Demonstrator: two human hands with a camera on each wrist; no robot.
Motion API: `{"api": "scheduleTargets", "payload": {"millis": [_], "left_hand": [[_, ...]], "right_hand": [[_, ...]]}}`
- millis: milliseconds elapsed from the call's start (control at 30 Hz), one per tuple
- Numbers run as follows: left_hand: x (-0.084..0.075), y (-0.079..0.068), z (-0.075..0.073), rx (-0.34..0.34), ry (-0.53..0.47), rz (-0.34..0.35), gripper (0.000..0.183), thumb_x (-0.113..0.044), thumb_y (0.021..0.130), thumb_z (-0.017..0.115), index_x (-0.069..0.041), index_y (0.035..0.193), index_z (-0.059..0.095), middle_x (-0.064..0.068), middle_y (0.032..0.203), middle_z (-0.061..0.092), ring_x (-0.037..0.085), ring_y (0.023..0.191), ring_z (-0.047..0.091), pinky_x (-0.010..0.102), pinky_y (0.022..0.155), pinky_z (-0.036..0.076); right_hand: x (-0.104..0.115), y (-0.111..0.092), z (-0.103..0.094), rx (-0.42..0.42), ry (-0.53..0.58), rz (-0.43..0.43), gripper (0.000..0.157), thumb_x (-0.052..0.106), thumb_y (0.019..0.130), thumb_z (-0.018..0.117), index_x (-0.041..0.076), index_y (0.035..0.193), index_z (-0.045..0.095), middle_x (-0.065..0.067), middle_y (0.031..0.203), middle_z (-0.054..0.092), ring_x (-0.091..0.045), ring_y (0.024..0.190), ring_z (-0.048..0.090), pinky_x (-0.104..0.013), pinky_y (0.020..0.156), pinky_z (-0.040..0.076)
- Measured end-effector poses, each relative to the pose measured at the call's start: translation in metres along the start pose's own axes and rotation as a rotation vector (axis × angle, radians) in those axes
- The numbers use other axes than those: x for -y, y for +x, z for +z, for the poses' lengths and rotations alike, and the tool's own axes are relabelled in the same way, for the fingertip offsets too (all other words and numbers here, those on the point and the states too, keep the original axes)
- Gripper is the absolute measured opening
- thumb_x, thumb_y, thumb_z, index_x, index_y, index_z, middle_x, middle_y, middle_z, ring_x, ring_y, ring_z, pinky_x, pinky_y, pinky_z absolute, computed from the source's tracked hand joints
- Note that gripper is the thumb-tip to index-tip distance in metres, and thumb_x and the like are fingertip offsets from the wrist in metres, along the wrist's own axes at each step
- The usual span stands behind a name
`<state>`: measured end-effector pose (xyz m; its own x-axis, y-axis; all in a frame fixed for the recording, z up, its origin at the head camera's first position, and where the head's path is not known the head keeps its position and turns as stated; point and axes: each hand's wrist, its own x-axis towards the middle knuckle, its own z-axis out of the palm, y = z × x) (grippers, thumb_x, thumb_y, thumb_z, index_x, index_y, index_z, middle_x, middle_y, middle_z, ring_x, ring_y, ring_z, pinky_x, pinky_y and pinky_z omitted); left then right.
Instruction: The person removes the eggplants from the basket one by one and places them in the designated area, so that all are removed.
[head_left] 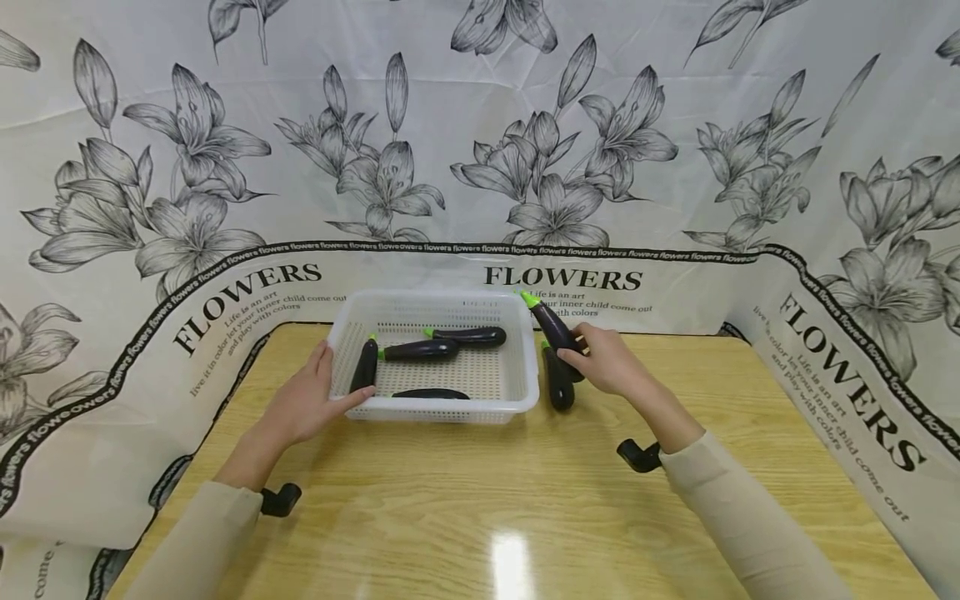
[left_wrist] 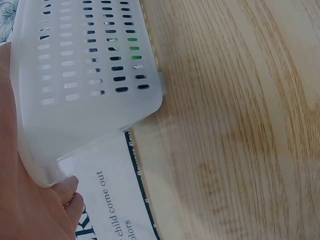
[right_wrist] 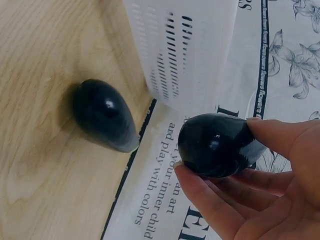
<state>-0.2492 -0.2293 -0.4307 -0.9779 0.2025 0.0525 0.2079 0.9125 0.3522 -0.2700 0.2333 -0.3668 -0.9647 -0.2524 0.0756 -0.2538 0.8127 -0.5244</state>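
Note:
A white perforated plastic basket (head_left: 442, 408) stands on the table near the back cloth, with several dark eggplants inside, among them one eggplant (head_left: 420, 350) near its middle. My left hand (head_left: 303, 400) grips the basket's left side, thumb over the front rim and fingers along the outer wall. To the right of the basket, my right hand (head_left: 606, 358) holds an eggplant (head_left: 553, 323) by its thick end between thumb and fingers, its green stem end tilted up toward the basket's rim. Below it, another eggplant (right_wrist: 104, 114) lies on the table beside the basket.
The wood-grain table (head_left: 465, 500) is bordered at the back and sides by white cloth (head_left: 420, 271) printed with flowers and lettering. Black camera mounts (head_left: 639, 456) sit at both wrists.

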Motion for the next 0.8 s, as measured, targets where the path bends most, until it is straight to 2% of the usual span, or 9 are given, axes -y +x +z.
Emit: {"api": "scheduleTargets", "payload": {"millis": [333, 567, 800], "left_hand": [[0.000, 0.000, -0.001, -0.015, -0.004, 0.009, 0.123, -0.082, 0.091, 0.044, 0.011, 0.159, 0.000, 0.029, 0.168, -0.003, 0.055, 0.147, 0.021, 0.066, 0.115, 0.030], [-0.001, 0.000, 0.001, -0.021, -0.018, 0.008, 0.124, -0.082, 0.090, 0.046, 0.010, 0.160, 0.000, 0.029, 0.168, -0.002, 0.056, 0.146, 0.025, 0.066, 0.113, 0.033], [0.000, 0.001, 0.002, -0.019, -0.016, 0.001, 0.126, -0.084, 0.089, 0.045, 0.009, 0.160, 0.000, 0.027, 0.168, -0.002, 0.055, 0.147, 0.024, 0.066, 0.113, 0.033]], "right_hand": [[-0.017, 0.000, -0.006, 0.012, -0.019, 0.037, 0.050, 0.026, 0.104, 0.060, -0.014, 0.134, 0.052, -0.033, 0.118, 0.066, -0.041, 0.103, 0.068, -0.045, 0.078, 0.060], [-0.031, 0.001, -0.001, 0.010, -0.032, 0.070, 0.049, 0.026, 0.103, 0.062, -0.015, 0.129, 0.055, -0.030, 0.108, 0.068, -0.034, 0.089, 0.068, -0.039, 0.068, 0.058], [-0.045, 0.000, 0.004, -0.004, -0.052, 0.089, 0.050, 0.028, 0.102, 0.063, -0.017, 0.124, 0.057, -0.030, 0.104, 0.068, -0.033, 0.083, 0.067, -0.042, 0.068, 0.057]]}}
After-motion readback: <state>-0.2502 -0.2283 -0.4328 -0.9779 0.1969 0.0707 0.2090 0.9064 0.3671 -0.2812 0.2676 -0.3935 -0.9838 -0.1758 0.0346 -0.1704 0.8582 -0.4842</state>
